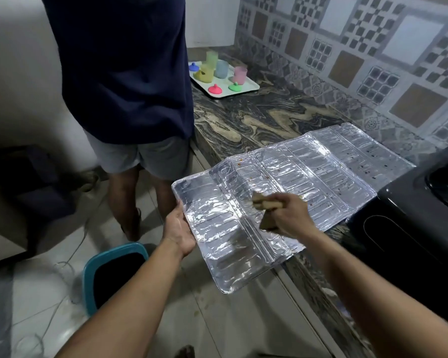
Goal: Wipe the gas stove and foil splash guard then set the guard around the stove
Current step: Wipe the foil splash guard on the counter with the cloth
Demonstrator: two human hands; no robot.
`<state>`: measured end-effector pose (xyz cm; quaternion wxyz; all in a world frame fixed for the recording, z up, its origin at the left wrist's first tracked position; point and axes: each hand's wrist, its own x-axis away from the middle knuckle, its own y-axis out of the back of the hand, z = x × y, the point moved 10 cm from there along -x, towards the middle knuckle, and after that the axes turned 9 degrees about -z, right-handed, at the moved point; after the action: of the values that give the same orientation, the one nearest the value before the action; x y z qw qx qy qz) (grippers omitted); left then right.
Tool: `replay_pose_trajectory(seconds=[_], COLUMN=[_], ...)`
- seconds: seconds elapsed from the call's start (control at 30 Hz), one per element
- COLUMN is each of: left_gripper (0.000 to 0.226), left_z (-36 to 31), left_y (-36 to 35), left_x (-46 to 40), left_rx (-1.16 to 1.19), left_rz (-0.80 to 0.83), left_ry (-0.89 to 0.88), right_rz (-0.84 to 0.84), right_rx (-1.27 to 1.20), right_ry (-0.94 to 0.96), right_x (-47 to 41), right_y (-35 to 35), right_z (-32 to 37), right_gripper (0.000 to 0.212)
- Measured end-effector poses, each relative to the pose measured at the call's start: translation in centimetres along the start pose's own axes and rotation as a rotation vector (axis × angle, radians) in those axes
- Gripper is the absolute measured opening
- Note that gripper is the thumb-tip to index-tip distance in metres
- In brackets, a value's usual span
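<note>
- 2 risks stand out: the guard [282,192] juts well past the desk [256,120] edge, so a hard wipe could buckle the thin foil, or the left hand [179,228] could lose its edge and let that end sag toward the bin [111,272] below.
- Guard: silver, ribbed, in hinged panels, opened out flat; its far panels lie on the desk just beside the black stove [419,210], and brown specks dot the far panels, so wiping looks unfinished.
- Left hand: curled shut on the guard's near-left edge, propping the overhang.
- Right hand [287,215]: fisted on a tan cloth [263,202], pressed to a middle panel.
- Beyond: 1 person [119,73] stands at the desk end, close enough to bump the guard; a tray [248,86] of cups sits well apart.
</note>
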<state>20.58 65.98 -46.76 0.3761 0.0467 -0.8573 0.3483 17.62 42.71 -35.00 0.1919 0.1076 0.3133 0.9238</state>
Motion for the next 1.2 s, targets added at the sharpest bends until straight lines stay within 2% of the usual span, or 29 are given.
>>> replay_pose_trajectory(seconds=[0.1, 0.17, 0.27, 0.37, 0.43, 0.53, 0.57, 0.67, 0.7, 0.77, 0.83, 0.9, 0.93, 1.07, 1.2], left_gripper=[0.043, 0.044, 0.025, 0.022, 0.022, 0.022, 0.023, 0.022, 0.022, 0.024, 0.031, 0.038, 0.04, 0.045, 0.043], left_z=[-1.2, -1.4, -1.9, -1.9, -1.9, -1.9, -1.9, -1.7, -1.7, -1.7, -1.7, -1.7, -1.7, -2.0, -2.1], left_y=[0.8, 1.2, 1.1, 0.7, 0.7, 0.9, 0.8, 0.8, 0.9, 1.0, 1.0, 0.8, 0.6, -0.4, -0.3], left_x=[-0.8, -1.7, -2.4, -2.6, -2.6, -3.0, -3.1, -3.5, -3.5, -3.3, -3.2, -2.8, -2.8, -2.7, -3.1], left_rx=[-0.107, -0.165, -0.155, -0.143, -0.124, -0.091, -0.086, -0.09, -0.09, -0.081, -0.061, -0.052, -0.053, -0.057, -0.037], left_rz=[-0.081, -0.115, -0.098, -0.032, 0.001, 0.038, 0.052, 0.068, 0.064, 0.072, 0.087, 0.087, 0.086, 0.088, 0.102], left_ry=[-0.023, -0.017, -0.022, -0.013, -0.002, 0.024, 0.027, 0.028, 0.029, 0.048, 0.102, 0.14, 0.143, 0.12, 0.119], right_rz=[-0.228, -0.301, -0.245, -0.167, -0.047, 0.085, 0.142, 0.329, 0.345, 0.329, 0.181, -0.025, -0.054, 0.038, 0.183], right_rx=[0.086, 0.137, 0.212, 0.251, 0.291, 0.415, 0.387, 0.435, 0.476, 0.337, 0.19, 0.203, 0.239, 0.442, 0.306], right_ry=[-0.047, -0.085, -0.112, -0.041, 0.071, 0.341, 0.429, 0.549, 0.563, 0.43, 0.343, 0.397, 0.398, 0.526, 0.437], right_x=[-4.0, -5.6, -7.4, -8.1, -7.9, -6.2, -5.1, -1.6, -1.0, -1.4, -3.2, -5.1, -5.7, -3.7, 0.2], right_y=[3.2, 3.7, 1.5, -1.4, -4.2, -8.1, -9.3, -12.5, -12.6, -11.2, -8.2, -5.3, -4.9, -8.3, -11.5], right_z=[-0.3, -0.8, -1.2, 0.2, 2.0, 5.6, 6.5, 6.6, 6.5, 6.4, 6.7, 7.1, 6.7, 6.5, 7.7], right_gripper=[0.038, 0.038, 0.027, 0.017, 0.015, 0.024, 0.024, 0.029, 0.032, 0.038, 0.04, 0.032, 0.029, 0.022, 0.029])
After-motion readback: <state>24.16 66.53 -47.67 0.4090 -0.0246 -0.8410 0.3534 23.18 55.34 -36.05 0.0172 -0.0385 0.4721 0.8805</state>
